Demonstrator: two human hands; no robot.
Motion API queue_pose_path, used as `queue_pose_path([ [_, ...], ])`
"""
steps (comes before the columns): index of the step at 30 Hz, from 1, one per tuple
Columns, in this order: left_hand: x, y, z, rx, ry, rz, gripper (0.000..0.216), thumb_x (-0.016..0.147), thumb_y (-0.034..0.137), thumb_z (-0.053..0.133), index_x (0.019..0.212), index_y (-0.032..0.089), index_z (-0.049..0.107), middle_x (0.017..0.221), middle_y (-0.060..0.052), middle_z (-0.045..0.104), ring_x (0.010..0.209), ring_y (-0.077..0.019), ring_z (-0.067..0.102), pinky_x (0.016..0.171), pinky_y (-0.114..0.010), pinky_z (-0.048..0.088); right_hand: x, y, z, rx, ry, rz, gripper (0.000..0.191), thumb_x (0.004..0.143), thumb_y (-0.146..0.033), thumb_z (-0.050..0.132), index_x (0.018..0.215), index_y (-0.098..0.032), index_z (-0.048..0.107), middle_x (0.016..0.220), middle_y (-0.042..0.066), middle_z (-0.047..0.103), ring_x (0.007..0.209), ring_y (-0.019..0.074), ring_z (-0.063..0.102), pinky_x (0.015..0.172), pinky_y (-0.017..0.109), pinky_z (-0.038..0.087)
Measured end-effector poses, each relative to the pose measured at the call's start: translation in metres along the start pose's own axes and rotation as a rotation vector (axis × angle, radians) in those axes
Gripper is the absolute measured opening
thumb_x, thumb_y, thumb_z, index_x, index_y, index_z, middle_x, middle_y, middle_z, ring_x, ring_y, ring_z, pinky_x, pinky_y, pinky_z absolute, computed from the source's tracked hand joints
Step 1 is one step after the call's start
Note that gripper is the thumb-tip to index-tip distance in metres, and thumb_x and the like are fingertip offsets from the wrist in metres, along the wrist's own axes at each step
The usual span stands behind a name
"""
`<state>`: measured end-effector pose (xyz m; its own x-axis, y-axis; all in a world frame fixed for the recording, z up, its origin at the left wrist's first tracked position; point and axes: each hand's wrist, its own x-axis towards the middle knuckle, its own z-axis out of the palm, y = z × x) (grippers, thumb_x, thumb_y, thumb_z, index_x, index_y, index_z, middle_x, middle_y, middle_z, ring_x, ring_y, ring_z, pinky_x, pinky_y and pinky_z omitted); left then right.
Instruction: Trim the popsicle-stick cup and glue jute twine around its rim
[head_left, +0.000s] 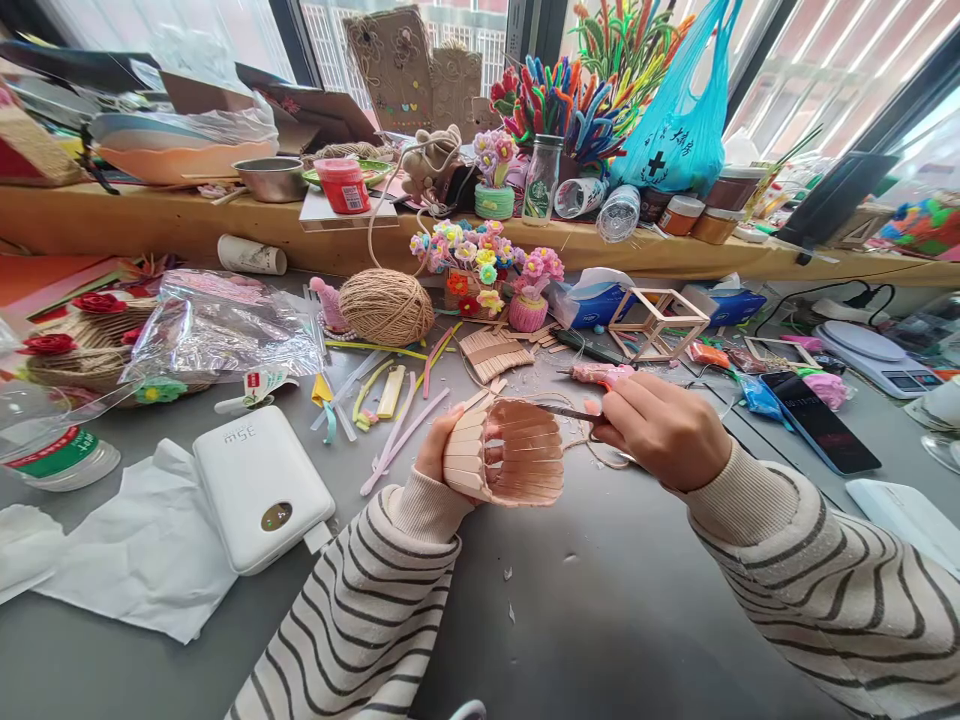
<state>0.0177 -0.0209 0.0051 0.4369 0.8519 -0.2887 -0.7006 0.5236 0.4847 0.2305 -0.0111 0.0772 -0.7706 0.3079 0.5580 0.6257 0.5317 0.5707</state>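
wooden stick basket (504, 452) is held over the near-middle of the table (600, 600), left hand (439, 455) curled round its left side. right hand (664, 430) closed on a thin tool (570, 411) (scissors? can't tell), tip at the rim. prob best: brace the stick basket, short strokes, tip away fr thumb.

Daylight is pouring in through the windows (817, 60) at the back, so the whole desk (600, 600) is looking bright and even. The panes are blowing out nearly white. Shadows are coming out soft, just a faint one sitting under the right hand (660, 430), and the thin tool (562, 412) in it is barely showing. There's some shade inside the basket (517, 455). The plastic wrap (225, 325) is catching glare. The wide lens is bending the shelf (150, 225) and stretching the sleeves (825, 580) near the edges.
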Motion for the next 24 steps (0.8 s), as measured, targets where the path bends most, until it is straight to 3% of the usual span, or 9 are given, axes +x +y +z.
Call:
queue_pose_path([
  [5,-0.0067,0.0042,0.0045,0.026,0.086,-0.049,0.045,0.064,0.050,0.056,0.088,0.012,0.058,0.088,-0.013,0.062,0.075,-0.0228,0.059,0.067,-0.035,0.046,0.0003,0.0002,-0.0005,0.033,-0.048,0.010,0.027,0.084,-0.021,0.046,0.058,-0.018,0.053,0.057,0.002,0.055,0.057,0.0137,0.046,0.057,0.026,0.035],
  [11,-0.0083,0.0069,0.0065,0.026,0.094,-0.104,0.054,0.060,0.054,0.058,0.089,0.009,0.058,0.079,-0.013,0.063,0.072,-0.0216,0.060,0.068,-0.034,0.046,0.0032,0.0006,-0.0051,0.127,-0.134,0.073,0.020,0.079,-0.024,0.051,0.060,-0.018,0.053,0.060,0.004,0.057,0.066,0.0163,0.051,0.063,0.026,0.038],
  [14,-0.0084,0.0069,0.0069,0.068,0.054,-0.067,0.049,0.066,0.053,0.054,0.086,0.009,0.060,0.077,-0.013,0.065,0.073,-0.0227,0.061,0.070,-0.035,0.046,0.0029,0.0004,-0.0058,0.160,-0.184,0.109,0.022,0.079,-0.031,0.052,0.062,-0.017,0.053,0.064,0.005,0.058,0.066,0.0168,0.051,0.060,0.026,0.037],
  [19,-0.0101,0.0057,0.0087,0.067,-0.120,-0.016,0.049,0.071,0.052,0.049,0.088,0.007,0.061,0.082,-0.016,0.067,0.080,-0.0253,0.063,0.077,-0.037,0.045,0.0016,0.0003,-0.0055,0.197,-0.216,0.122,0.029,0.081,-0.040,0.050,0.063,-0.017,0.053,0.065,0.006,0.057,0.065,0.0169,0.050,0.059,0.027,0.036],
  [24,-0.0099,0.0058,0.0044,0.077,-0.056,-0.046,0.048,0.072,0.051,0.050,0.089,0.008,0.060,0.081,-0.015,0.067,0.077,-0.0247,0.063,0.074,-0.037,0.046,0.0028,0.0005,-0.0081,0.197,-0.228,0.081,0.032,0.081,-0.042,0.050,0.064,-0.016,0.056,0.069,0.007,0.059,0.071,0.0183,0.052,0.062,0.028,0.037],
])
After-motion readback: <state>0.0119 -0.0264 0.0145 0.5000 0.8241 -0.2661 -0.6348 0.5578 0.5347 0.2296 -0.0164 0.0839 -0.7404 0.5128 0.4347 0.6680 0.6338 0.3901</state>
